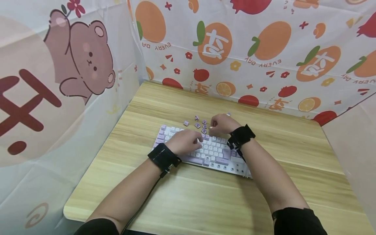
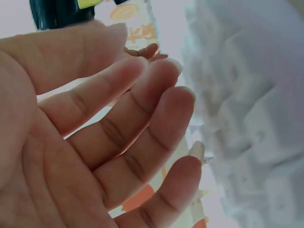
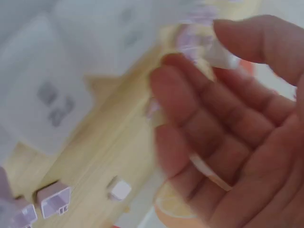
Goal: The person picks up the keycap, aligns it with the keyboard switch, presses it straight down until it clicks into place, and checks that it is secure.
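With keycaps being pulled, the left hand point(image 1: 184, 141) rested relaxed-fingered on the keyboard point(image 1: 205, 150) while the right hand point(image 1: 222, 124) — at its far edge beside loose keycaps point(image 1: 197, 125) — seemingly pinched a cap, needing setting down next.

Lighting bright, even and diffuse; only faint shadows on the table point(image 1: 205, 202) beneath the forearms. Head view sharp, slightly bowed at edges. Both wrist views washed out, close-range blurred; keyboard point(image 2: 247, 118) out of focus.
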Motion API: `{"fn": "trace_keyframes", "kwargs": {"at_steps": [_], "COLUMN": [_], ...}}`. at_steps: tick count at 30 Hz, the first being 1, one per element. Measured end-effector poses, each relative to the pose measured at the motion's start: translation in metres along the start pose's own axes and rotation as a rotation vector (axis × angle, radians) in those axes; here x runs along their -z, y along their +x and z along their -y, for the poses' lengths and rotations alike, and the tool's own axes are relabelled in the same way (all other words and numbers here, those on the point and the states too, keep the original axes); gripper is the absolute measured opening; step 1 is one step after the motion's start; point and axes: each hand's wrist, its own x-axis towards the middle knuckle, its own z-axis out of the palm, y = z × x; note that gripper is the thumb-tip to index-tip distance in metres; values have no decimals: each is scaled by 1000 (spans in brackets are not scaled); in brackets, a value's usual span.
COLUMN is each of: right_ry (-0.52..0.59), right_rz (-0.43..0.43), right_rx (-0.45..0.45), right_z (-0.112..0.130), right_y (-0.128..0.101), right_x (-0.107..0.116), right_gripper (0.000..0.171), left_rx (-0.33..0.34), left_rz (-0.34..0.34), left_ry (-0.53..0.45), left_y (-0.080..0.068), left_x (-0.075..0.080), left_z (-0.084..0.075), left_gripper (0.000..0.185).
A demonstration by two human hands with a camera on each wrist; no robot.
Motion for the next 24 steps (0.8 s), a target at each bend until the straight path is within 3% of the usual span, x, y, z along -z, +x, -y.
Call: {"fn": "trace_keyframes", "kwargs": {"at_steps": [4, 7, 12, 18, 24], "right_ry": [152, 247, 284, 326, 335], "right_rz": [-155, -276, -460, -608, -689], "right_rx": [119, 221, 376, 426, 431], "right_z": [7, 17, 33, 43, 43], "right_y": [-26, -48, -77, -94, -99], "right_x": [2, -5, -18, -27, -36], "right_gripper": [13, 17, 17, 20, 18], "left_rx": [-14, -31, -81, -196, -189], "left_rz": [-68, -123, -161, -157, -174], "left_ry": [-72, -177, -350, -475, -576], "left_y": [-2, -4, -7, -7, -4], "left_x": [10, 18, 22, 17, 10], "left_z": [2, 1, -8, -18, -23], "left_gripper": [25, 27, 35, 34, 24]}}
